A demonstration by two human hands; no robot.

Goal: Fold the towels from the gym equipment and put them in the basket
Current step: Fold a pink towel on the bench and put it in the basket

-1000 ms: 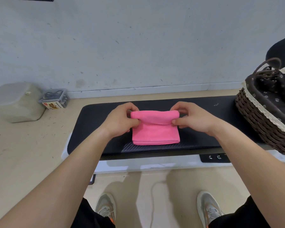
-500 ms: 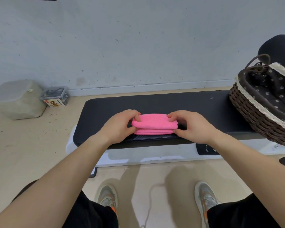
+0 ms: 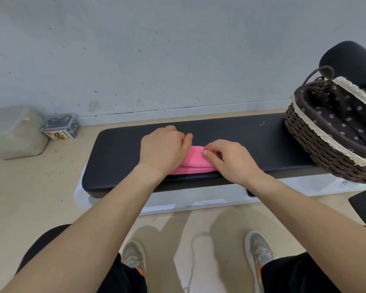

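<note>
Pink terry, folded small, lies on the near half of the black bench pad [image 3: 123,149], and that pad serves as the landmark for everything else. Nearest the camera, below the pad's front edge, two grey shoes [image 3: 260,252] stand on the tan floor.

On the pad itself the towel [image 3: 193,161] is now mostly covered. A second ago it lay as a flat square with its far edge being rolled toward the person, and half a second ago it was a thick doubled bundle held at both ends; since then both hands have closed in over it. The left hand [image 3: 163,151] lies palm down across the towel's left part, fingers together, pressing. The right hand [image 3: 228,159] sits on its right part with thumb and forefinger tips brought together at the top fold (whether they actually nip cloth or just tuck it, I cannot tell).

My reading is that the folding of this towel is essentially finished and the hands are flattening or gathering it for a lift.

At the pad's right end, well apart from the towel, stands the wicker basket [image 3: 317,151] with its dark printed lining, and no towel shows inside it, so the placing step is still to come.

Beyond the pad's left end, by the wall, sit a small clear box [image 3: 59,127] and a pale tub [image 3: 13,132].
</note>
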